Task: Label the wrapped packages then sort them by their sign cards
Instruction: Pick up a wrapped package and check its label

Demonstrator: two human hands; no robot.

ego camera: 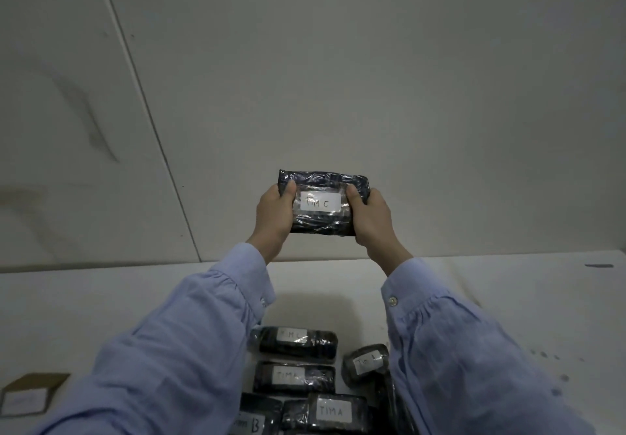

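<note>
I hold a black wrapped package point(323, 219) up in front of the wall, well above the table. Its white label reads "TIM C". My left hand point(274, 218) grips its left end and my right hand point(371, 221) grips its right end, thumbs on the front face. Below, between my sleeves, several more labelled black packages lie on the white table point(101, 299): one marked "TIM C" point(298, 345), two marked "TIM A" point(294, 377) point(330, 412), one with a "B" point(257, 416), and one partly under my right sleeve point(366, 363).
A brown cardboard sign card with a white label point(28, 397) stands at the table's lower left; its writing is unreadable. A small dark object point(599, 265) lies at the far right edge. The wall rises straight behind the table.
</note>
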